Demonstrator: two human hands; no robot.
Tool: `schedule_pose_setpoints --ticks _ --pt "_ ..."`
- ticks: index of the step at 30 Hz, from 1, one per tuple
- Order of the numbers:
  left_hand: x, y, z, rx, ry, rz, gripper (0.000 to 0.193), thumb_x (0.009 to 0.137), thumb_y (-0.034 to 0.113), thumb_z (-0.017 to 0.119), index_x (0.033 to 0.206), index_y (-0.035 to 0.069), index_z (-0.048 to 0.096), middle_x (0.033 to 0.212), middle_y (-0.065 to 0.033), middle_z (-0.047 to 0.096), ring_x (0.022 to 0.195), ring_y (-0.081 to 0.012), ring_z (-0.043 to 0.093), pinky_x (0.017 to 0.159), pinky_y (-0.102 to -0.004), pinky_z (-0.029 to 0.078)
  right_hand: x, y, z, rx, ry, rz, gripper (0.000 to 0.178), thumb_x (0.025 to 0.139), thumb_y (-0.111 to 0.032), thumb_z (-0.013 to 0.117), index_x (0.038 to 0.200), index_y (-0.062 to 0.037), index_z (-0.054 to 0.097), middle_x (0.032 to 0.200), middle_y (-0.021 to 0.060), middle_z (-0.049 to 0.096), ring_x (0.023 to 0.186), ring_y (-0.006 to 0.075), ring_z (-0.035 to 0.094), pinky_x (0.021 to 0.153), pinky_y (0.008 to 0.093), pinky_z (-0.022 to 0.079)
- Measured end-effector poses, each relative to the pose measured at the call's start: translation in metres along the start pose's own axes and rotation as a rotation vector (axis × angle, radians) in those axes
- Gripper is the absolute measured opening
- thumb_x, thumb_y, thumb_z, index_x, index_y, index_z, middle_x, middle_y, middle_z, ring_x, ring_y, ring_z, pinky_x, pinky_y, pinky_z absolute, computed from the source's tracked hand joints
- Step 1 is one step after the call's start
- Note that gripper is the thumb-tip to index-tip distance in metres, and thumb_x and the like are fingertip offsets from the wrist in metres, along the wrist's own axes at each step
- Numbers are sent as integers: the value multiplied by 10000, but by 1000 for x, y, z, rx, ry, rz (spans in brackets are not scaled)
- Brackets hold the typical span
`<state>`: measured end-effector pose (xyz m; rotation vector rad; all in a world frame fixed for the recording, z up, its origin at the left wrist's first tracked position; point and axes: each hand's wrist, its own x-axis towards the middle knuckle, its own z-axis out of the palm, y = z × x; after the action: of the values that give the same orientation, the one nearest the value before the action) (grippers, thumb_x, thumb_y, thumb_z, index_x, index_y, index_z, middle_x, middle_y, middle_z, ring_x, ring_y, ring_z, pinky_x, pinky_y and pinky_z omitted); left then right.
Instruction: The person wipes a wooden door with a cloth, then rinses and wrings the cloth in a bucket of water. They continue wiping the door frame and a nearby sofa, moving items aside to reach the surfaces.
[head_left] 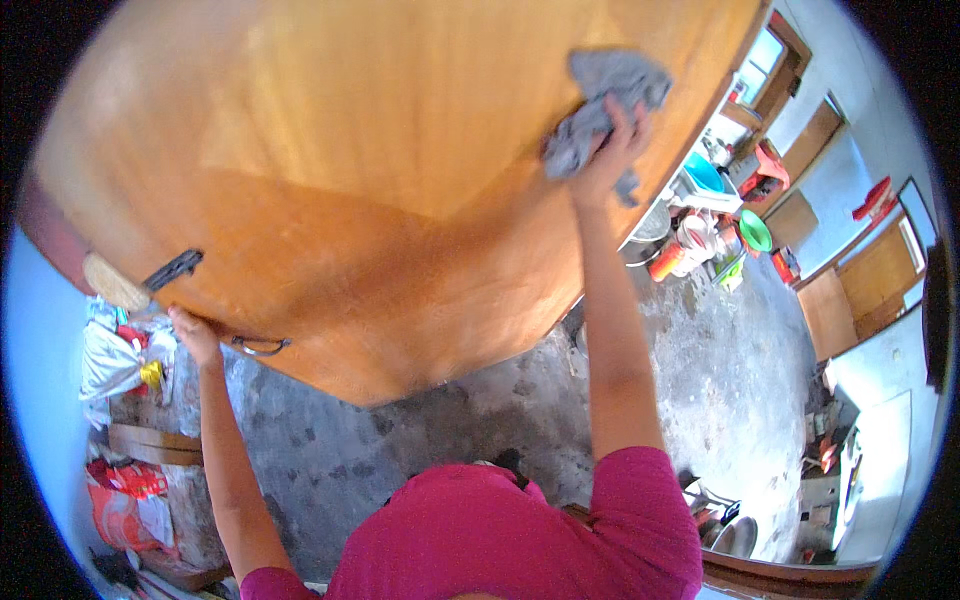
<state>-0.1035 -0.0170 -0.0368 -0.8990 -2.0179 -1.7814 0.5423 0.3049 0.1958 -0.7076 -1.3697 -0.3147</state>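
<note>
Both arms (pixel 612 310) extended forward and apart: left hand (pixel 199 338) lower, only partly distinct; right hand (pixel 612 155) higher, gripping, its fingers (pixel 619 120) slightly parted

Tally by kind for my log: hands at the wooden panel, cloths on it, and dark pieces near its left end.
Hands: 2 (left hand, right hand)
Cloths: 1 (grey cloth)
Dark pieces: 2 (straight bar, curved handle)
Total: 5

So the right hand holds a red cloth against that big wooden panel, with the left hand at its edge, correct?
Not quite: the head view shows a grey cloth, not red. The right hand does hold it against the wooden panel, with the left hand at the edge.
</note>
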Motion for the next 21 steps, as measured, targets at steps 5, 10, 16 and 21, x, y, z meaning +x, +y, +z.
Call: schedule_pose_setpoints --ticks 5,10,16,21 --pt "26 2 -33 173 34 85 628 1080 389 301 1491 -86 333 1571 -243 341 1447 -369 339 1222 -441 249 -222 75 -20 -46 138 656 510 881 -68 681 1367 -90 528 1527 212 330 1396 367 372 1161 450 307" --pt "33 45 -64 7 69 -64 731 1069 512 289 1550 -37 249 1612 -201 288 1461 -351 328 1218 -440 267 -337 82 -95 -151 -204 1557 348 916 -75 620 1250 7 566 1090 129 674 1018 275 655 944 396 514" --pt "4 126 -37 -174 101 -292 745 1071 556 306 1564 -1 271 1599 -168 331 1424 -335 391 1190 -461 322 -97 140 -128 454 89 809 466 970 -122 624 1381 21 458 1330 128 540 1232 214 505 1076 348 403" --pt "12 167 -54 -168 186 -311 686 1076 506 337 1538 -2 322 1556 -161 382 1388 -319 431 1167 -455 351 36 123 -89 280 11 100 499 839 -16 663 1306 -18 489 1285 179 532 1204 307 507 1061 381 384"
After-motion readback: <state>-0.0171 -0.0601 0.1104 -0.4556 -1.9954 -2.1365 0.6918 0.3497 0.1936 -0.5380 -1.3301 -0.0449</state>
